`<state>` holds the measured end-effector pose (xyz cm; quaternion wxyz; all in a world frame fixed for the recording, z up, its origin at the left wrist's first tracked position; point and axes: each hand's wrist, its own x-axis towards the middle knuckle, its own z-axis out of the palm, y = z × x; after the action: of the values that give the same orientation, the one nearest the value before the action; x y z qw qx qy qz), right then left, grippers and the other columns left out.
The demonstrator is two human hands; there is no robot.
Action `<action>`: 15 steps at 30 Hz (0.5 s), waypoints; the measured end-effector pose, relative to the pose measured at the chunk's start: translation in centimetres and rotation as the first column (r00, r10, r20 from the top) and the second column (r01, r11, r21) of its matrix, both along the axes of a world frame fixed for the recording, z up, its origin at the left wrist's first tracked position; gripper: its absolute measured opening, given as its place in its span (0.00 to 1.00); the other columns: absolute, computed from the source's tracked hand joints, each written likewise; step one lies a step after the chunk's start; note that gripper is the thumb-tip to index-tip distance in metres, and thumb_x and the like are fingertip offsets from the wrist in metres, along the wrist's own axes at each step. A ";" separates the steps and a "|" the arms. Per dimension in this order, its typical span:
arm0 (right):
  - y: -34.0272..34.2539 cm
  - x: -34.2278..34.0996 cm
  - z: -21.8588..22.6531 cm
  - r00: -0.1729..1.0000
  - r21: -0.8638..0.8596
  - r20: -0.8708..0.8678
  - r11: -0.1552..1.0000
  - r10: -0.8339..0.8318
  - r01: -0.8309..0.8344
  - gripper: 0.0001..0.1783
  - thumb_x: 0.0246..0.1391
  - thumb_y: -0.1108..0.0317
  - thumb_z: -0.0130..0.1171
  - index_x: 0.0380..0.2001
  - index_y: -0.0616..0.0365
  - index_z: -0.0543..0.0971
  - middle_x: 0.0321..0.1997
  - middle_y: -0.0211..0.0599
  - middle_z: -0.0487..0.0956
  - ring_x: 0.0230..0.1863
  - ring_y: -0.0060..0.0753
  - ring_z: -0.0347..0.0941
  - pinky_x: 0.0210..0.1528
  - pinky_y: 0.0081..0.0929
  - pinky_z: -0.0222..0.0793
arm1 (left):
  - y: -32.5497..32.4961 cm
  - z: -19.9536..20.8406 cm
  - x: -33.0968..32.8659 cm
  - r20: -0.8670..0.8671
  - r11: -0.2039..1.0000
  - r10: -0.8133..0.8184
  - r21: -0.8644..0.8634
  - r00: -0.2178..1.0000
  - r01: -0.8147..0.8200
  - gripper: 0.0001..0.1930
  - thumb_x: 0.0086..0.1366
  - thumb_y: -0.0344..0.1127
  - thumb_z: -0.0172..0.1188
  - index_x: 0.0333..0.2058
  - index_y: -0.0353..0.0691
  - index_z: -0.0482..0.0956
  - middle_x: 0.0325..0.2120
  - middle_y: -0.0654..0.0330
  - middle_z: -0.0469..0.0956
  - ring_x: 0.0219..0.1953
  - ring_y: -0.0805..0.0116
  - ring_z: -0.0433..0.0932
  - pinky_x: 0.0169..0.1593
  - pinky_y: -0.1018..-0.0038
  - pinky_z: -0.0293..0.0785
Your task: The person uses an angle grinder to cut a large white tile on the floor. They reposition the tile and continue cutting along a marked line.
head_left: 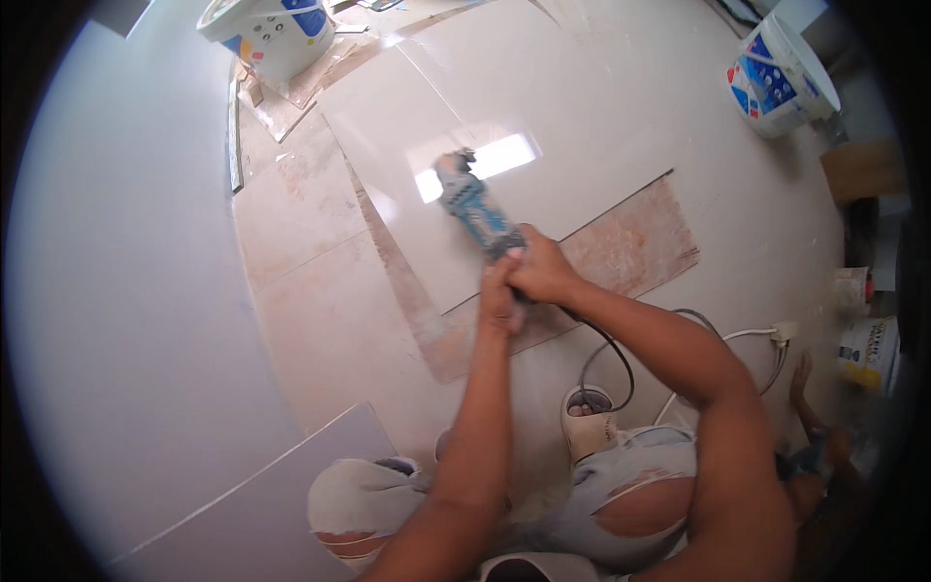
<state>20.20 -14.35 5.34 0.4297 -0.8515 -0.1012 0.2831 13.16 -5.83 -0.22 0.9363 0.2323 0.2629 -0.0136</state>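
Observation:
A teal angle grinder (475,209) is held out over a large glossy pale tile (543,87), its dusty head pointing away from me. My right hand (543,267) is closed round the rear of its body. Just below and to the left, my left hand (500,296) also grips the rear end, with its fingers partly hidden. The disc is blurred, so I cannot tell whether it touches the tile. A black cord (628,361) runs from the tool past my right forearm. Beneath the glossy tile, a reddish-stained tile (640,238) sticks out at the right and near sides.
White buckets stand at the far left (276,44) and far right (776,82). A pale plug connector (784,333) with cables lies to the right, near another person's hand (801,376). A grey panel (272,495) lies at my near left. My sandalled foot (587,412) is close to the cord.

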 end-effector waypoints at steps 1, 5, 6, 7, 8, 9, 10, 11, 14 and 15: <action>0.7 -0.2 -0.5 1.000 0.023 -0.031 1.000 -0.005 0.005 0.28 0.41 0.59 0.64 0.46 0.62 0.73 0.40 0.60 0.81 0.45 0.63 0.79 0.49 0.47 0.75 | 0.9 -0.2 -0.3 -0.015 1.000 0.008 0.027 1.000 -0.007 0.23 0.64 0.41 0.61 0.55 0.38 0.71 0.48 0.59 0.78 0.52 0.64 0.77 0.59 0.65 0.71; 2.9 -0.2 -1.5 0.993 0.116 -0.115 0.993 -0.007 0.021 0.30 0.41 0.59 0.63 0.48 0.62 0.71 0.40 0.61 0.81 0.46 0.65 0.78 0.50 0.49 0.75 | 3.8 0.0 -0.3 -0.090 0.988 0.028 0.154 0.996 -0.014 0.22 0.65 0.41 0.60 0.54 0.38 0.72 0.47 0.57 0.79 0.51 0.62 0.78 0.58 0.63 0.72; 3.0 -0.1 -1.9 0.993 0.114 -0.120 0.993 0.000 0.014 0.30 0.41 0.59 0.63 0.48 0.63 0.70 0.41 0.61 0.81 0.46 0.64 0.78 0.51 0.49 0.75 | 3.9 0.0 -0.2 -0.089 0.987 0.014 0.163 0.996 0.001 0.22 0.65 0.42 0.59 0.54 0.38 0.72 0.47 0.57 0.79 0.50 0.61 0.78 0.58 0.62 0.72; 3.1 0.2 -2.6 0.992 0.112 -0.126 0.994 0.006 0.009 0.31 0.41 0.59 0.63 0.49 0.63 0.70 0.41 0.61 0.81 0.47 0.63 0.78 0.51 0.48 0.75 | 4.0 -0.1 0.1 -0.090 0.985 -0.002 0.171 0.996 0.017 0.21 0.65 0.43 0.59 0.53 0.38 0.72 0.46 0.56 0.79 0.50 0.60 0.78 0.57 0.61 0.72; 3.1 0.6 -3.0 0.991 0.103 -0.130 0.995 0.024 -0.010 0.31 0.41 0.59 0.63 0.49 0.63 0.70 0.42 0.60 0.81 0.47 0.62 0.79 0.52 0.48 0.75 | 3.9 -0.2 0.4 -0.089 0.985 -0.005 0.172 0.996 0.020 0.21 0.65 0.43 0.59 0.53 0.39 0.72 0.46 0.56 0.80 0.50 0.60 0.78 0.57 0.61 0.72; 3.0 0.9 -3.4 0.990 0.105 -0.141 0.994 0.012 0.003 0.31 0.42 0.59 0.63 0.50 0.63 0.70 0.42 0.60 0.81 0.48 0.62 0.78 0.52 0.48 0.75 | 3.8 -0.2 0.8 -0.107 0.984 -0.026 0.173 0.994 0.045 0.22 0.65 0.45 0.58 0.52 0.39 0.72 0.45 0.56 0.80 0.49 0.59 0.78 0.57 0.60 0.73; 2.9 1.2 -3.8 0.988 0.106 -0.152 0.994 -0.002 0.018 0.31 0.42 0.59 0.63 0.50 0.63 0.70 0.43 0.60 0.81 0.49 0.61 0.78 0.53 0.48 0.75 | 3.8 -0.4 1.2 -0.126 0.982 -0.049 0.173 0.991 0.070 0.22 0.65 0.46 0.58 0.52 0.39 0.73 0.45 0.55 0.80 0.49 0.59 0.78 0.56 0.60 0.73; 2.8 1.5 -3.9 0.988 0.107 -0.156 0.994 -0.005 0.022 0.32 0.43 0.59 0.63 0.50 0.63 0.70 0.44 0.60 0.81 0.49 0.60 0.78 0.53 0.48 0.75 | 3.8 -0.6 1.6 -0.137 0.981 -0.061 0.173 0.989 0.084 0.22 0.65 0.47 0.58 0.52 0.39 0.73 0.45 0.55 0.80 0.49 0.59 0.78 0.55 0.59 0.73; 2.5 2.6 -4.3 0.977 0.107 -0.213 0.994 -0.003 0.026 0.31 0.44 0.58 0.63 0.50 0.63 0.70 0.47 0.59 0.80 0.51 0.59 0.78 0.54 0.48 0.75 | 3.7 -1.2 2.7 -0.162 0.974 -0.084 0.196 0.983 0.116 0.23 0.64 0.50 0.58 0.51 0.40 0.73 0.45 0.55 0.80 0.48 0.58 0.79 0.53 0.60 0.74; 2.4 2.9 -4.5 0.977 0.110 -0.215 0.993 -0.016 0.040 0.31 0.44 0.58 0.63 0.50 0.64 0.70 0.45 0.60 0.80 0.50 0.60 0.78 0.53 0.48 0.75 | 3.6 -1.3 3.1 -0.183 0.973 -0.087 0.197 0.979 0.123 0.23 0.64 0.50 0.58 0.51 0.40 0.73 0.45 0.55 0.80 0.47 0.58 0.79 0.52 0.60 0.74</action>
<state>23.13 -11.98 0.85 0.4900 -0.7915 -0.0584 0.3606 16.26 -2.21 -1.54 0.8786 0.3403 0.3304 -0.0560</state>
